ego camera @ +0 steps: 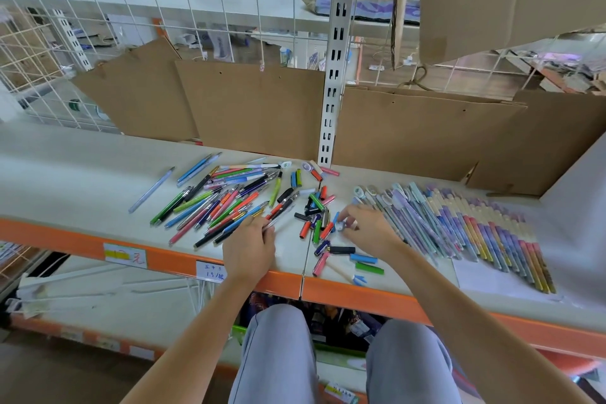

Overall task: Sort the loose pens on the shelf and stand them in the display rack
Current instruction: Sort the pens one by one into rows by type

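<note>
Head view of a pale grey shelf board with an orange front edge (98, 248), seen from above. A loose pile of mixed-colour plastic pens (216, 203) lies left of centre on the board, the barrels crossing one another at many angles. One clear, pale blue pen (151, 189) lies apart, to the left of the pile. At centre, a scatter of short coloured pen caps (316, 216) spreads from the far side of the board to its near edge. To the right, a neat row of pastel patterned pens (465, 233) lies side by side, barrels roughly parallel. The left hand (251, 248) rests at the near edge of the pile, its fingers curled around a slim silver pen (272, 223). The right hand (365, 229) is between the caps and the row, its fingertips pinching a small white pen cap (341, 225). Brown cardboard sheets (255, 108) stand along the far side of the board, before a white wire grid (131, 10) and a slotted white metal upright (333, 75). No display rack can be identified in this view.
</note>
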